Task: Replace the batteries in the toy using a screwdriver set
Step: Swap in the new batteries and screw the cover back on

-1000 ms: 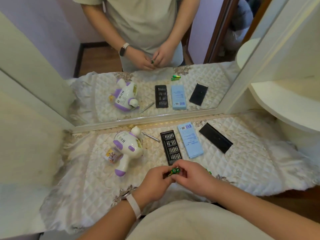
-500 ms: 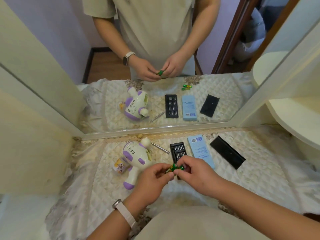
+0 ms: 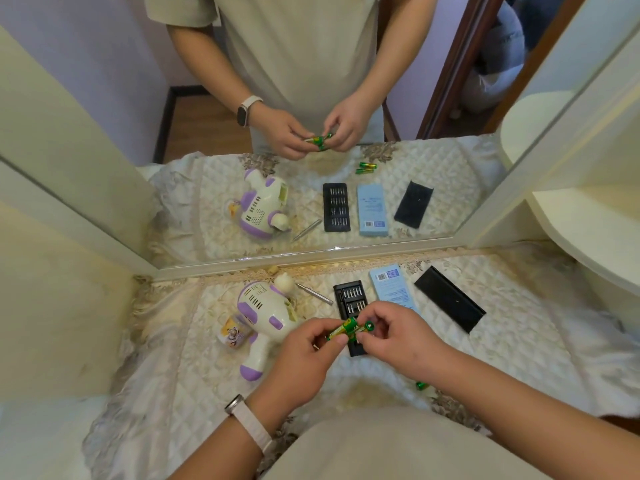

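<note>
Two batteries (image 3: pixel 346 329) now splayed apart, left hand (image 3: pixel 304 351), right hand (image 3: pixel 398 341) pinching, one toy (image 3: pixel 263 313)

place: home, dressing-table corner | evidence: large mirror (image 3: pixel 242 140) across upper frame; quilted lace-edged cloth (image 3: pixel 519 344) spread below it; rounded cream shelves (image 3: pixel 588 230) at right; wood floor (image 3: pixel 201 123) and door frame (image 3: pixel 450 64) in the reflection

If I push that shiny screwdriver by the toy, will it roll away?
Probably a little: the screwdriver looks round and slim. The bumpy quilted cloth under it would likely stop it soon. It looks metal, so probably stiff.
</note>
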`<move>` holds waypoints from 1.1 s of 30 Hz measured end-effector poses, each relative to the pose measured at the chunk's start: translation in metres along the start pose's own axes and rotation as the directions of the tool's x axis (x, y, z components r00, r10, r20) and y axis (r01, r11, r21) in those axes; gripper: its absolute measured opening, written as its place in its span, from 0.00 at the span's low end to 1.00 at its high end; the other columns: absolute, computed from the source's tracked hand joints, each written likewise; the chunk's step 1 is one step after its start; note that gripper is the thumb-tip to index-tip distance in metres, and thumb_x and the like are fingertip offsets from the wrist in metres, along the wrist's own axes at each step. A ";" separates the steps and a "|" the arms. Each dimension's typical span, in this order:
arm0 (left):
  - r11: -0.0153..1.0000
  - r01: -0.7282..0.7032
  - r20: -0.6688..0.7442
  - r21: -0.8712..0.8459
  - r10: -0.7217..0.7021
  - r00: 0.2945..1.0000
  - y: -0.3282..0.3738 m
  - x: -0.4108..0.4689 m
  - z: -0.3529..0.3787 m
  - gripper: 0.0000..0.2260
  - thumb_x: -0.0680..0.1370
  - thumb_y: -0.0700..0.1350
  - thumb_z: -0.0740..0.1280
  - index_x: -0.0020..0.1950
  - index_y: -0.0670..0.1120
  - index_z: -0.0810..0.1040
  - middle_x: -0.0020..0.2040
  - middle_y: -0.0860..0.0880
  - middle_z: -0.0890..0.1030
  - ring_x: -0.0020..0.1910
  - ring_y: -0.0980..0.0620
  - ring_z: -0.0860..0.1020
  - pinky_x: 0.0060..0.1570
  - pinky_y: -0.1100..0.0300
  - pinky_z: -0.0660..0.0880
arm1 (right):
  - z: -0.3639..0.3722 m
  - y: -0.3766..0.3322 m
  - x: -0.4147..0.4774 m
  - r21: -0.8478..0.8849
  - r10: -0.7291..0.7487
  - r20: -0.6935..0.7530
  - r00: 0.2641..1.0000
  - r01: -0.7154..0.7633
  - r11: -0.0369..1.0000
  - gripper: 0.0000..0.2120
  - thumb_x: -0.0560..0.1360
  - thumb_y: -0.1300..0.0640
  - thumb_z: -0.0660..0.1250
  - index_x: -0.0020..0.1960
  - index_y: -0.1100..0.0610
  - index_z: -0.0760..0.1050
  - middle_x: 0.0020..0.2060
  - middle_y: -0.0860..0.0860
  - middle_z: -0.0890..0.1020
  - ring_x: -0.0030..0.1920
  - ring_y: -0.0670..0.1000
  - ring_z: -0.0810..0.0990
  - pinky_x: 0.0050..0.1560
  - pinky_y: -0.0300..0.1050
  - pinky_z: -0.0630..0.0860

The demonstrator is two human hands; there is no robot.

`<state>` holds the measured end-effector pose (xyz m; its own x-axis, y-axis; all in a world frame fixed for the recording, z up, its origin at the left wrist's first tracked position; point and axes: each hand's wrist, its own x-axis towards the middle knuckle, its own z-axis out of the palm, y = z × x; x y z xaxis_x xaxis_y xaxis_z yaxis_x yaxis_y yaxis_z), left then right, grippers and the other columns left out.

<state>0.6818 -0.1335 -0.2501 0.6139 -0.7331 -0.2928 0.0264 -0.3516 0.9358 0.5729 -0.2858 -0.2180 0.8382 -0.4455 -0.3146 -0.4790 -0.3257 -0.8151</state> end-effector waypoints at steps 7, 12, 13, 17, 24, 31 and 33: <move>0.999 0.009 -0.037 -0.046 -0.011 0.999 0.003 -0.003 0.001 0.08 0.75 0.41 0.73 0.49 0.54 0.84 0.36 0.52 0.78 0.32 0.60 0.71 0.37 0.66 0.70 | -0.003 -0.005 -0.007 0.092 0.038 -0.024 0.999 -0.036 0.995 0.06 0.74 0.61 0.71 0.47 0.51 0.79 0.32 0.44 0.74 0.31 0.39 0.71 0.35 0.31 0.69; 0.997 -0.058 -0.142 0.042 0.064 0.988 0.009 -0.006 -0.002 0.11 0.73 0.40 0.75 0.45 0.58 0.82 0.36 0.51 0.77 0.32 0.62 0.71 0.36 0.70 0.69 | -0.005 -0.006 -0.011 0.165 0.077 -0.053 0.996 -0.068 0.984 0.03 0.75 0.57 0.69 0.47 0.52 0.76 0.36 0.41 0.82 0.33 0.50 0.77 0.35 0.40 0.75; 0.994 -0.073 -0.151 0.081 0.085 0.985 0.009 -0.006 -0.002 0.12 0.73 0.40 0.76 0.45 0.58 0.82 0.37 0.50 0.78 0.32 0.62 0.72 0.36 0.69 0.69 | -0.004 -0.006 -0.013 0.183 0.079 -0.052 0.996 -0.068 0.981 0.04 0.76 0.58 0.69 0.47 0.54 0.74 0.41 0.41 0.83 0.34 0.52 0.79 0.36 0.40 0.76; 0.999 -0.019 -0.140 -0.044 0.013 0.990 0.008 -0.006 -0.003 0.08 0.71 0.40 0.78 0.44 0.52 0.85 0.30 0.56 0.75 0.30 0.62 0.70 0.34 0.69 0.69 | -0.003 -0.008 -0.016 0.134 0.083 -0.042 0.996 -0.076 0.988 0.06 0.76 0.56 0.69 0.46 0.52 0.72 0.37 0.49 0.82 0.34 0.51 0.80 0.36 0.39 0.76; 0.978 0.002 -0.074 -0.208 -0.018 0.997 0.006 -0.004 -0.003 0.07 0.74 0.40 0.75 0.44 0.52 0.84 0.40 0.43 0.83 0.41 0.41 0.81 0.40 0.56 0.75 | -0.007 -0.011 -0.018 -0.031 0.014 -0.085 0.996 -0.016 0.999 0.04 0.75 0.52 0.70 0.45 0.43 0.78 0.38 0.41 0.80 0.39 0.38 0.77 0.42 0.35 0.74; 0.972 -0.009 -0.070 -0.233 -0.007 0.998 0.009 -0.005 0.005 0.07 0.74 0.34 0.74 0.43 0.45 0.80 0.36 0.47 0.83 0.41 0.36 0.83 0.40 0.54 0.78 | -0.009 -0.021 -0.016 -0.021 0.007 -0.028 1.000 -0.007 1.000 0.06 0.74 0.56 0.71 0.46 0.45 0.78 0.30 0.44 0.75 0.30 0.39 0.71 0.33 0.33 0.70; 0.977 -0.024 -0.043 -0.211 0.016 0.999 0.013 -0.007 0.007 0.09 0.74 0.34 0.73 0.45 0.49 0.82 0.36 0.51 0.82 0.38 0.42 0.84 0.42 0.54 0.80 | -0.008 -0.026 -0.016 -0.026 -0.011 0.010 1.000 0.012 1.000 0.06 0.75 0.57 0.69 0.47 0.46 0.79 0.31 0.44 0.76 0.30 0.40 0.72 0.33 0.34 0.71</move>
<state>0.6724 -0.1374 -0.2375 0.6477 -0.7126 -0.2695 0.1776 -0.2027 0.9630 0.5697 -0.2772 -0.1877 0.8462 -0.4331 -0.3104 -0.4759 -0.3523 -0.8059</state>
